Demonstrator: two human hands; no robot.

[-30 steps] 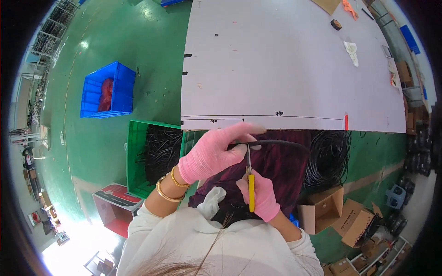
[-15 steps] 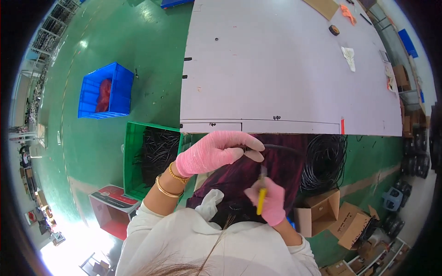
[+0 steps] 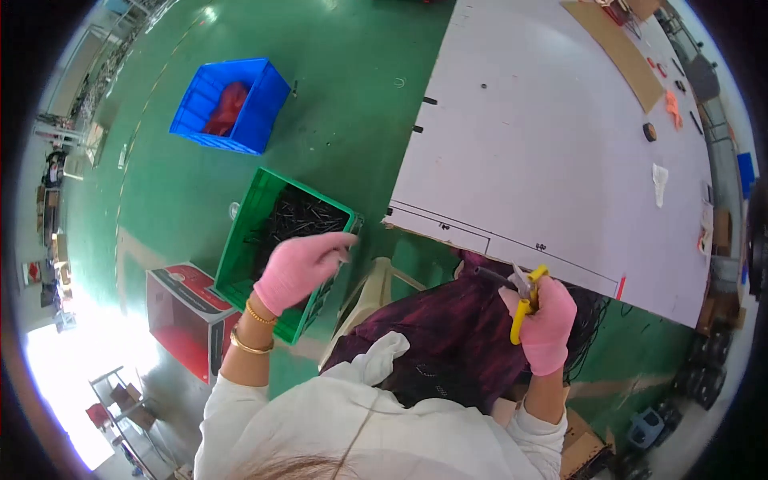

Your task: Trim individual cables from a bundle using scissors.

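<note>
My left hand [image 3: 298, 272], in a pink glove with pale fingertips, hovers over the near right side of a green crate [image 3: 240, 220]. Its fingers are loosely stretched, the thumb is apart, and I see nothing between them. Short black tube pieces [image 3: 308, 212] fill much of the crate. My right hand [image 3: 550, 324], also gloved in pink, grips yellow-handled cutters [image 3: 522, 316] at the table's near edge. Beside the grey metal jaws a black tube [image 3: 490, 276] sticks out to the left; whether the right fingers also hold it is hidden.
A white table [image 3: 544, 144] with ruled black lines and a red mark spreads ahead. On it lie a tape roll [image 3: 649, 132], an orange glove [image 3: 673, 108] and cardboard [image 3: 616, 52]. A blue crate [image 3: 264, 104] and an open carton [image 3: 188, 320] stand on the green floor.
My left hand has left the tube and moved left over the green crate. My right hand has risen rightward to the table edge with the cutters. The view has turned left.
</note>
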